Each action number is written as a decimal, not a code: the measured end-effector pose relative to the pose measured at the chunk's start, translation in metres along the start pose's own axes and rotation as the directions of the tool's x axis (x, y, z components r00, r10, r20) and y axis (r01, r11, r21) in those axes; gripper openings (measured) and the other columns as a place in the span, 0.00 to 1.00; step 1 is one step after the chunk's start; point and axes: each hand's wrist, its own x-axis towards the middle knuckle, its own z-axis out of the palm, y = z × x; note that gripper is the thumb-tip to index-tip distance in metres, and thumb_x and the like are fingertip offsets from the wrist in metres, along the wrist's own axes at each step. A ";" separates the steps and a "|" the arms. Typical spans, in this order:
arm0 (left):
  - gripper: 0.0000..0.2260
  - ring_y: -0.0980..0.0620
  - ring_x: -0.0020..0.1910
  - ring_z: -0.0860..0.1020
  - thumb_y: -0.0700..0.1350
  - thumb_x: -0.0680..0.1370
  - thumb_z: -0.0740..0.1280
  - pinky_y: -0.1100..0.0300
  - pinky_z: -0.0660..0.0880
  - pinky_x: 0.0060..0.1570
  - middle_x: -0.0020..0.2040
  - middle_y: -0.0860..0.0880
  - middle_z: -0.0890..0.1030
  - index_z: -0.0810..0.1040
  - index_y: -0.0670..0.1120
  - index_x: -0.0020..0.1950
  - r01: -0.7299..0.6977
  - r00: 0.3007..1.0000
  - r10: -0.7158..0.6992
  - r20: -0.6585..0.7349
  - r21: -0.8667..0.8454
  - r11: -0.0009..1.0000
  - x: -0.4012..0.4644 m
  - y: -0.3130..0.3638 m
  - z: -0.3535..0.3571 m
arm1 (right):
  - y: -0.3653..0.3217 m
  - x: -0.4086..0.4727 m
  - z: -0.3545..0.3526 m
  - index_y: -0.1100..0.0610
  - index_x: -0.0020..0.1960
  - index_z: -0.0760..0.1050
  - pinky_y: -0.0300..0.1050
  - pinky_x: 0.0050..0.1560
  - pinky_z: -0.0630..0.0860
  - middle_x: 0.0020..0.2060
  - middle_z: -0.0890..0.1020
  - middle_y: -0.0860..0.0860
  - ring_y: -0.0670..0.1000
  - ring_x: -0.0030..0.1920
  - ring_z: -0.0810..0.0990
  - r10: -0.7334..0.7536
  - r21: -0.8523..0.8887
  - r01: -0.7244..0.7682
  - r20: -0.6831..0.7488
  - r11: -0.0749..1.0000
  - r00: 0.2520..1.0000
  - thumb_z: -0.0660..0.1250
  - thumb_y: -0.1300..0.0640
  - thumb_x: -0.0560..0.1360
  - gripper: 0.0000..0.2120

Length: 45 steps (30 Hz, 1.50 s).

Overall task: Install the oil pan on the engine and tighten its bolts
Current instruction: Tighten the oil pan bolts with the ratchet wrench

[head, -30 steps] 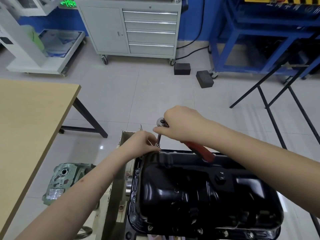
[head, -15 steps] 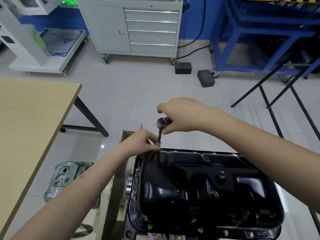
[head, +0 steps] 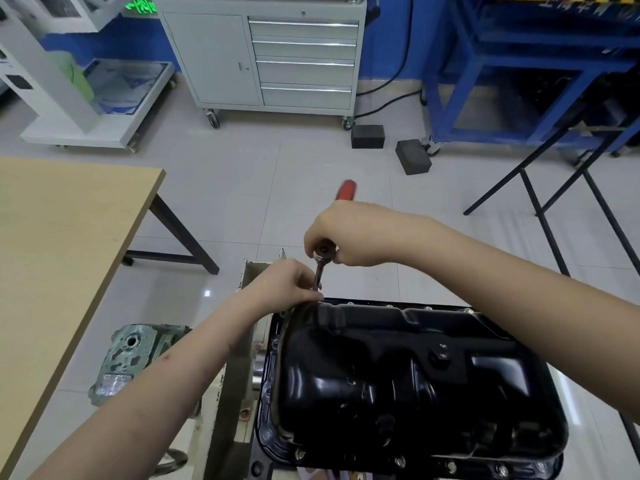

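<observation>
Ratchet handle (head: pixel 347 190) is swinging round: a second ago its red grip was lying over the pan's far rim under the right wrist, now it's poking out past the knuckles, pointing away toward the floor. Head and extension aren't shifting.

Going left to right:
- Left hand (head: pixel 284 284) is sitting at the far-left corner of the oil pan (head: pixel 408 375), fingers pinching the lower end of the extension bar (head: pixel 319 277) to steady it on the bolt. Bolt itself is hidden under the fingers.
- Extension is standing near upright, leaning slightly; ratchet head (head: pixel 325 252) on top.
- Right hand (head: pixel 349 235) is clenching the ratchet right at the head end, handle running out behind it.
- Pan is sitting sump-up on the engine block, long axis running left-right across the view, flange bolts showing along far and near rims.

Handling, my read: pan is stamped steel, stiff but thin, glossy and probably slick. Grabbing by the flange edges is looking safest, not the sump. Ratchet is rigid; gripping further out on the red handle would be giving more leverage for final torque.
</observation>
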 end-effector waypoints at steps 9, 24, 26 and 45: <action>0.07 0.62 0.27 0.69 0.42 0.69 0.73 0.72 0.64 0.31 0.28 0.52 0.74 0.79 0.45 0.32 0.042 0.999 -0.039 0.018 -0.230 0.972 -0.004 -0.010 0.000 | -0.005 0.001 0.020 0.57 0.34 0.67 0.43 0.31 0.70 0.25 0.72 0.50 0.52 0.29 0.76 0.199 0.195 -0.169 -0.141 0.966 0.970 0.63 0.52 0.73 0.12; 0.03 0.48 0.44 0.81 0.44 0.72 0.70 0.57 0.76 0.49 0.46 0.48 0.83 0.79 0.51 0.40 -0.044 0.996 0.047 0.079 -0.047 0.998 -0.006 -0.009 -0.007 | -0.005 0.002 0.011 0.61 0.44 0.75 0.43 0.34 0.68 0.37 0.76 0.53 0.54 0.40 0.74 0.065 0.002 -0.066 -0.143 0.998 0.988 0.66 0.53 0.71 0.11; 0.02 0.50 0.40 0.80 0.43 0.72 0.70 0.61 0.75 0.45 0.41 0.53 0.82 0.81 0.47 0.44 -0.054 0.996 0.057 0.069 -0.048 0.997 -0.006 -0.011 -0.006 | -0.009 0.000 0.017 0.59 0.34 0.68 0.43 0.29 0.63 0.30 0.70 0.52 0.52 0.32 0.68 0.126 0.061 -0.118 -0.155 0.991 0.980 0.64 0.51 0.73 0.14; 0.11 0.47 0.44 0.79 0.47 0.72 0.70 0.58 0.71 0.43 0.41 0.44 0.83 0.81 0.39 0.44 -0.051 0.998 0.057 -0.035 0.144 0.988 -0.007 -0.003 -0.004 | -0.008 0.005 0.011 0.58 0.34 0.64 0.40 0.26 0.61 0.26 0.70 0.50 0.50 0.28 0.71 0.084 0.043 -0.085 0.041 0.995 0.996 0.62 0.55 0.73 0.13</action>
